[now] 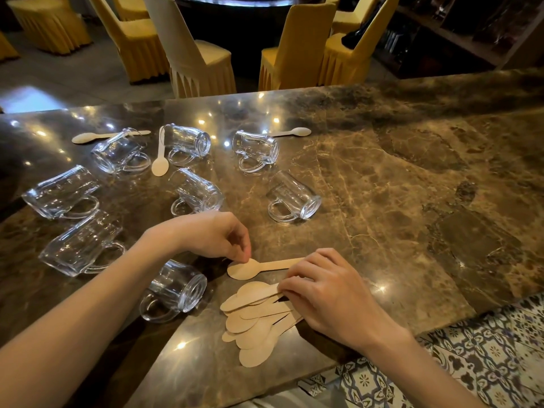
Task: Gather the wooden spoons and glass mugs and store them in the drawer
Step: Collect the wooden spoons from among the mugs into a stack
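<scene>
Roughly early-to-mid on the gathering, nothing stored yet as far as visible. Right hand curled down over the handles of a fanned bunch of wooden spoons, pinning them flat on the worktop near the front edge. Left hand pinching the bowl end of one more loose spoon between thumb and fingertips, just beside the bunch, handle running under the right hand's fingers; looks like adding it to the bunch. Still ungathered: three spoons farther back, far-left spoon, middle spoon lying between two mugs, far-right spoon behind a mug. Glass mugs untouched by the look of it: eight on their sides, spread across the left and centre, e.g. nearest mug just left of the bunch, and right-hand mug well apart from the hands. No drawer in view, so cannot tell where it is or whether open. Remaining, by judgement: collect three spoons, gather all eight mugs, carry everything to the drawer. Mugs lying loose on polished stone, likely to roll if nudged.
</scene>
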